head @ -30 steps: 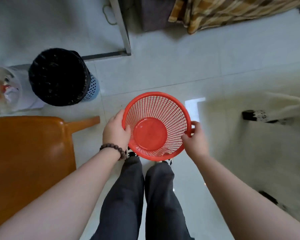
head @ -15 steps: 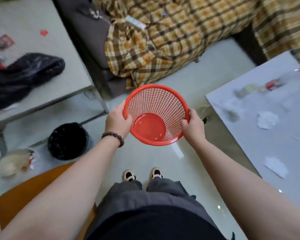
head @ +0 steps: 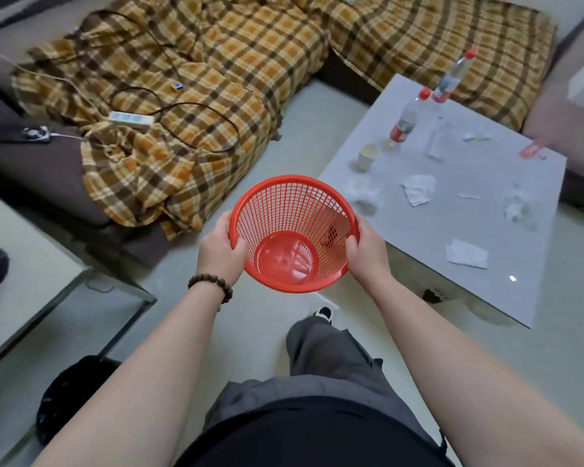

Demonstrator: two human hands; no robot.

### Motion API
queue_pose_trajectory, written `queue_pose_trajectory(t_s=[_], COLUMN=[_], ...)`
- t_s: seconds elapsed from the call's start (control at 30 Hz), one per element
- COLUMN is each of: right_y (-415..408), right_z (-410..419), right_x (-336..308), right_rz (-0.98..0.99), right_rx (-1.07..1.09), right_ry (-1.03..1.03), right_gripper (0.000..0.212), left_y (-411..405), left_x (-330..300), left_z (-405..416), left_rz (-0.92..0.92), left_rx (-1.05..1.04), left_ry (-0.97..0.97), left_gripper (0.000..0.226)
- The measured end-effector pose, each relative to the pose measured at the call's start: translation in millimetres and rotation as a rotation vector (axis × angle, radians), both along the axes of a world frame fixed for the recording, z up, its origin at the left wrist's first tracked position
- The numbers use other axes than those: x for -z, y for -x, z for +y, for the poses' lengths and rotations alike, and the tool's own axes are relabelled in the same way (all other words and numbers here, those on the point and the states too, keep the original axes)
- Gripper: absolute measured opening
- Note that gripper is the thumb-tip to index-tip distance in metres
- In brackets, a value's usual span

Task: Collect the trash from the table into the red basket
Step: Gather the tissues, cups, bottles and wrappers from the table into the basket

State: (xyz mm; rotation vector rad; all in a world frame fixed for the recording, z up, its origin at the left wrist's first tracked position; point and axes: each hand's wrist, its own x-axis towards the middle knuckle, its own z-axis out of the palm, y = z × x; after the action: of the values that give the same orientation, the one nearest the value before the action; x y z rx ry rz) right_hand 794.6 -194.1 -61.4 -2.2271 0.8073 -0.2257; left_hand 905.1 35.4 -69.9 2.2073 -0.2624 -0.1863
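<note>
Now red basket, round mesh w/ solid base, fingers of both hands curled tight round rim.

Grey table, 2 bottles, paper cup, crumpled tissues scattered on it

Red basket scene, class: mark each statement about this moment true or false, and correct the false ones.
1. Both hands hold the red basket by its rim. True: left hand, right hand.
2. The basket already holds crumpled tissues. False: it is empty.
3. A paper cup stands on the grey table. True.
4. The bottles on the table have blue caps. False: the bottle caps are red.
5. The left wrist wears a beaded bracelet. True.
</note>
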Motion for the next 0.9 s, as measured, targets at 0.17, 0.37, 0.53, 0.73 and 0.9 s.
queue_pose_trajectory(t_s=[0.17,0.37,0.53,0.73,0.9], right_y=[-31,-103,-155,-188,-183], right_z=[-49,-126,-176,-213,-234], right_x=[12,35,40,58,97], right_rz=[-0.015,-0.034,-0.043,0.031,0.182], right_rx=[0.045,0.068,0.1,0.111,0.23], right_ry=[-0.008,-0.087,-0.163,-0.304,-0.377], right_gripper=[0.04,0.037,0.035,0.033,0.048], left_y=[-42,-113,-171,-209,-238], left_x=[3,12,5,3,11], left_z=[-56,-138,-194,-233,-240], left_rz=[0.007,0.001,0.008,0.014,-0.026], left_rx=[0.06,0.076,0.064,0.065,0.062], left_ry=[-0.019,-0.098,-0.205,-0.32,-0.402], left_gripper=[0.049,0.048,0.052,0.053,0.051])
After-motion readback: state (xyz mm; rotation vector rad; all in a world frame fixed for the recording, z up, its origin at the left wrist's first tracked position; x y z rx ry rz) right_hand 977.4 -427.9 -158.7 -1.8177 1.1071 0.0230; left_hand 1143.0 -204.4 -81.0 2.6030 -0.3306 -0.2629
